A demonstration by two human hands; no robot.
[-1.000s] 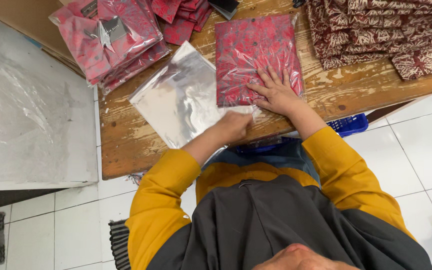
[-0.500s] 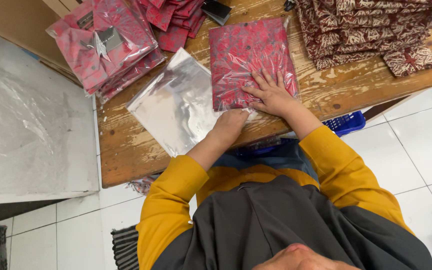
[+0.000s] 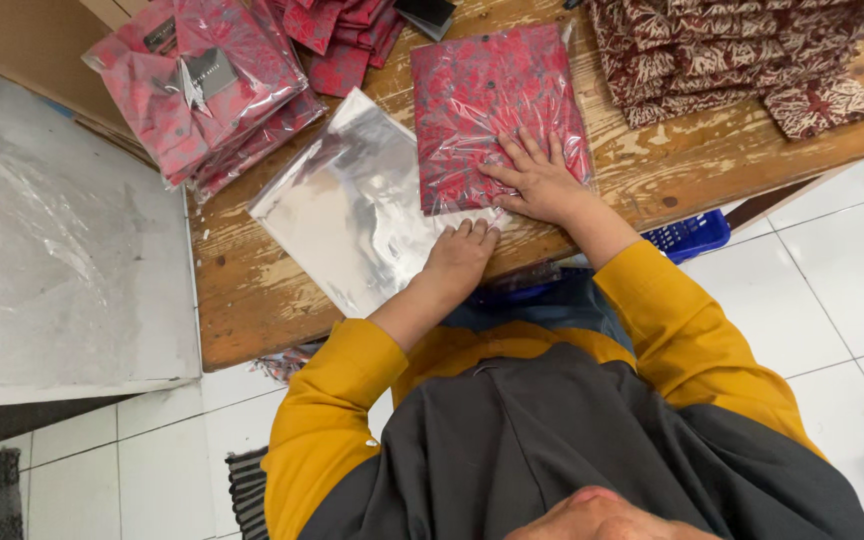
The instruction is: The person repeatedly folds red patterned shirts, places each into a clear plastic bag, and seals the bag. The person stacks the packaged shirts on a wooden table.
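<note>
A folded red patterned shirt in a clear plastic bag (image 3: 497, 110) lies on the wooden table (image 3: 252, 300). My right hand (image 3: 537, 180) presses flat on its near right corner, fingers spread. My left hand (image 3: 460, 255) rests on the bag's near edge, fingers curled at the flap, where the bag meets a stack of empty clear bags (image 3: 352, 205). Whether the left fingers pinch the flap is hard to tell.
A pile of bagged red shirts (image 3: 202, 85) sits at the table's far left. Folded dark red patterned cloth (image 3: 742, 55) is stacked far right, more red cloth (image 3: 342, 35) behind. A blue basket (image 3: 692, 235) shows under the table. A grey plastic-covered sheet (image 3: 52, 260) lies left.
The view has shifted slightly. My left hand has slid right along the bag's near edge toward my right hand, which stays pressed on the bagged shirt.
</note>
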